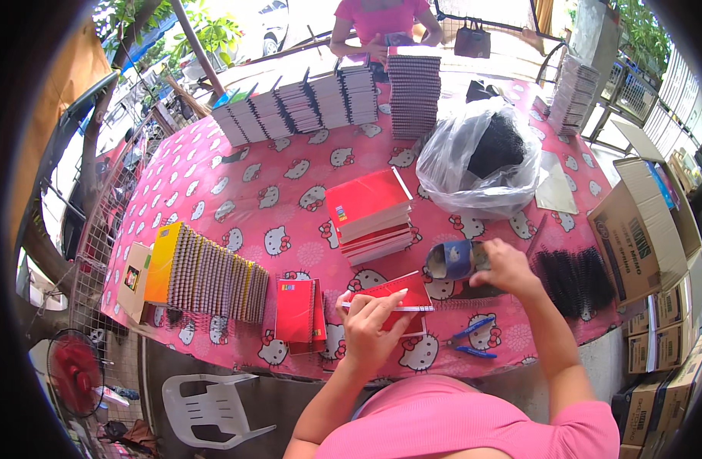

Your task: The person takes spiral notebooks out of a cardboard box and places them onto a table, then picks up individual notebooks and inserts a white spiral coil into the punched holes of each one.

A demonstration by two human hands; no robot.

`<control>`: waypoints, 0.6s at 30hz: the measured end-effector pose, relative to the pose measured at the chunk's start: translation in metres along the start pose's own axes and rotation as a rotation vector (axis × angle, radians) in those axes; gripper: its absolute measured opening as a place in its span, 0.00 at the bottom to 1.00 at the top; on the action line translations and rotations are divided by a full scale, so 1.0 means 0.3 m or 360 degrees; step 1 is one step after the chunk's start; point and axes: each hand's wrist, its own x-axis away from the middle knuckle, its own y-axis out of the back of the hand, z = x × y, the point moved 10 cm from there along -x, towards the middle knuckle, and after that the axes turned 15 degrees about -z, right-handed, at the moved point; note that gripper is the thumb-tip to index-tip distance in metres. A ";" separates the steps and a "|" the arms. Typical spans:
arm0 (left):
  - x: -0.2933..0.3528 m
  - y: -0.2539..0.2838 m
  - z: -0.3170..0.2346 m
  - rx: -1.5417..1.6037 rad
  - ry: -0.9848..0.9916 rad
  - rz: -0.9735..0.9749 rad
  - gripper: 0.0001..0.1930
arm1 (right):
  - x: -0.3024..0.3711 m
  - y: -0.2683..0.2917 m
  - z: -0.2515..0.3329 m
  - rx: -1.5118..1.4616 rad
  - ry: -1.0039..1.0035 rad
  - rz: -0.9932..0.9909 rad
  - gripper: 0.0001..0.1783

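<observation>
My left hand (372,327) is closed on a small red notebook (406,291) near the front edge of the table, with its white page edges toward me. Another red-covered piece lies partly hidden beneath it. To the right, my right hand (510,268) curls its fingers around the end of a blue and clear rounded container (452,260) lying on its side. What is inside is hard to make out. A thin dark spiral wire (473,304) lies below that hand. Blue-handled pliers (473,329) rest nearer to me.
Red notebooks are stacked (370,210) mid-table, with others (296,310) at left. Yellow spiral notebooks (213,268) stand far left. A clear plastic bag (481,164), black spiral coils (573,279) and a cardboard box (641,222) are right. A person (385,30) stands across the table.
</observation>
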 end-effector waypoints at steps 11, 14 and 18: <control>0.007 -0.032 0.031 0.0135 0.0074 -0.0047 0.23 | -0.035 0.004 0.178 -0.1636 0.0075 0.0322 0.19; 0.018 -0.024 0.037 0.0112 0.0083 -0.0023 0.27 | -0.039 -0.039 0.134 -0.1485 -0.0210 0.0396 0.19; -0.032 -0.016 0.029 0.0125 0.0066 -0.0048 0.25 | -0.083 0.123 0.322 -0.1209 0.0419 0.0129 0.18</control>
